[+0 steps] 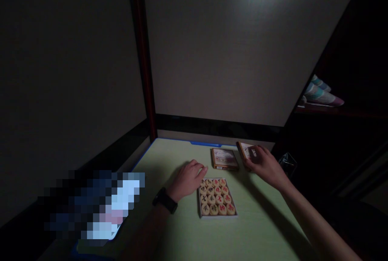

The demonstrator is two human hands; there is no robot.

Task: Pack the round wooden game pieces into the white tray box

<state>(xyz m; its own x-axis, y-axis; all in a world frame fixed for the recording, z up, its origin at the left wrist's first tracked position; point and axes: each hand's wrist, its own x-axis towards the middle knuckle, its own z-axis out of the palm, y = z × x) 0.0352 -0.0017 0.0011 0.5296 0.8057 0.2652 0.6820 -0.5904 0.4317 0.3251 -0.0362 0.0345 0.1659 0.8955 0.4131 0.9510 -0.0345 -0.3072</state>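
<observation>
A shallow open box lies on the table, filled with rows of round Chinese chess pieces marked in black and red characters. My left hand, with a dark watch on its wrist, rests open at the box's far left corner, fingers loosely bent. Farther off to the right, my right hand grips a flat printed box, tilted over the table. Whether this is a lid or a whole box I cannot tell. A similar printed box lies flat just left of it, behind the pieces.
The light green table has a blue edge and stands against a wall corner. A blurred-out bright phone-like object is at the left edge. Beyond the right side are a dark shiny object and colourful cloth on a shelf.
</observation>
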